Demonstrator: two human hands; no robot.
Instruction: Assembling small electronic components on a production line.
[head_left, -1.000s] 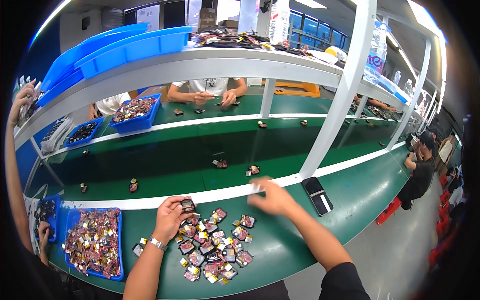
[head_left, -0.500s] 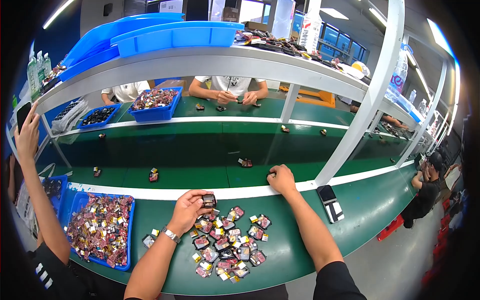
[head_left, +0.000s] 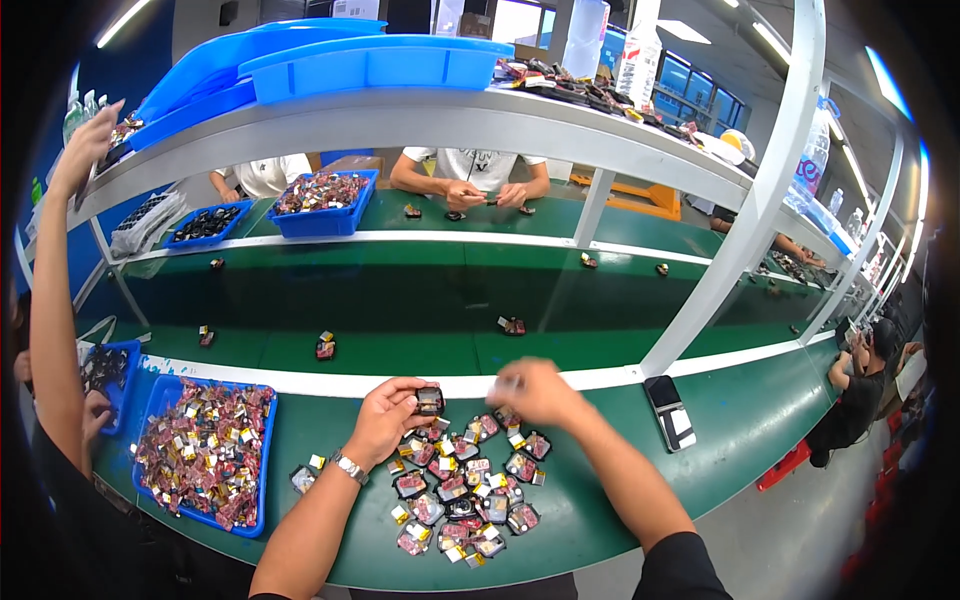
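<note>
My left hand [head_left: 383, 424], with a metal watch on its wrist, is closed around a small black square device housing [head_left: 429, 401], held above the far edge of a pile. My right hand [head_left: 545, 392] is over the upper right of that pile, its fingers smeared by motion, so what they hold cannot be made out. The pile [head_left: 462, 490] consists of many small dark-rimmed electronic assemblies with reddish boards and white and yellow tabs, spread on the green bench. Another such assembly [head_left: 303, 478] lies left of my left forearm.
A blue bin [head_left: 268, 470] full of reddish boards stands at left. A dark green belt [head_left: 420, 340] with scattered assemblies runs beyond a white rail. A phone-like device [head_left: 669, 412] lies at right. A shelf post [head_left: 740, 220] rises there. A co-worker's arm [head_left: 60, 270] reaches up at left.
My right hand has drawn back from the rail toward the pile. My left hand keeps the housing in about the same place. The co-worker's raised hand at left has moved up toward the shelf.
</note>
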